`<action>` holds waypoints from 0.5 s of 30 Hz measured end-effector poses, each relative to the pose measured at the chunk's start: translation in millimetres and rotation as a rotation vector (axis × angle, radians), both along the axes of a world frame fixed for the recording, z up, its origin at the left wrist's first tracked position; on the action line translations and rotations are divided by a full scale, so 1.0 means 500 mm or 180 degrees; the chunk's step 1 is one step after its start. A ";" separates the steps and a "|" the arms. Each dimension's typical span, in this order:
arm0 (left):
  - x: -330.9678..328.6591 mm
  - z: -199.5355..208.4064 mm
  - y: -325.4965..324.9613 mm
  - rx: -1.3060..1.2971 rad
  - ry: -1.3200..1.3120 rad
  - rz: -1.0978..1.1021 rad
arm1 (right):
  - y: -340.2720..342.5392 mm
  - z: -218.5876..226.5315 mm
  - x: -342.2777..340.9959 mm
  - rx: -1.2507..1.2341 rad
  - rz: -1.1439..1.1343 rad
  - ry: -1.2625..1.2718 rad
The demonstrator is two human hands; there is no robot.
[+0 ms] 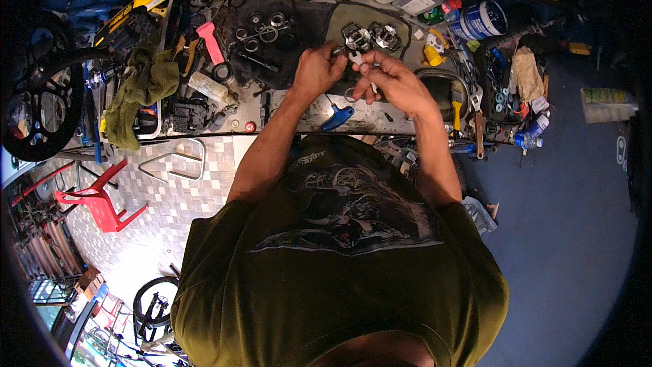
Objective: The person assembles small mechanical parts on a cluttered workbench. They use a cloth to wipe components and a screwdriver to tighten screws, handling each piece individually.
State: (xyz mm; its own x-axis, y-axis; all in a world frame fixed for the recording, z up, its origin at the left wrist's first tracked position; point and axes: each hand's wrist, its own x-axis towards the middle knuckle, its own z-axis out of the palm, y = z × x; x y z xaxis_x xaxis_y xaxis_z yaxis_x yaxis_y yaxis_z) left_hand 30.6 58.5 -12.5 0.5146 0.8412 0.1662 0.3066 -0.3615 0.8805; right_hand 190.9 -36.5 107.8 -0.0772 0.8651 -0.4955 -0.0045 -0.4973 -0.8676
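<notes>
Over the workbench (pixel 316 119), my left hand (pixel 317 71) is closed, its fingertips pinching a small dark metal part (pixel 339 49) that is mostly hidden. My right hand (pixel 397 85) grips a silver open-end wrench (pixel 356 58), whose jaw meets or nearly meets that part; I cannot tell which. Just beyond both hands, two metal bike pedals (pixel 357 37) lie side by side on a greenish mat (pixel 335 25). A blue-handled hex key (pixel 337 117) rests near the bench's front edge, below my hands.
Metal rings (pixel 276 19) lie on a dark pad to the left. Beyond that are a pink-handled tool (pixel 210 42) and a green rag (pixel 144 88). Bottles, a white-and-blue tub (pixel 480 20) and a yellow-handled tool (pixel 456 113) crowd the right. A red chair (pixel 102 200) stands on the tiled floor.
</notes>
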 end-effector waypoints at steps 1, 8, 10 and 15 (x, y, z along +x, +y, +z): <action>0.000 0.008 -0.001 -0.0081 0.0031 0.0002 | -0.003 -0.007 0.013 0.0333 0.0022 -0.0019; 0.006 0.003 -0.001 0.0016 0.0009 0.0003 | 0.043 -0.043 0.021 0.1634 0.0098 -0.1896; 0.004 -0.006 0.003 0.0201 -0.0044 -0.0013 | 0.057 -0.016 -0.004 0.1332 0.0277 -0.2589; 0.007 -0.008 0.001 0.0268 -0.0132 -0.0001 | 0.071 -0.006 -0.025 0.1883 0.0410 -0.3197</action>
State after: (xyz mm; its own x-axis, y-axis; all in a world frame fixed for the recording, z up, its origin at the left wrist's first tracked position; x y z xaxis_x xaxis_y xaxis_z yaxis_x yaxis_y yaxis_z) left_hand 34.2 59.1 -16.3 0.5060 0.8233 0.2574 0.2704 -0.4348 0.8590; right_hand 178.6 -1.0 104.9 0.0159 0.9955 0.0929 0.8349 0.0379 -0.5491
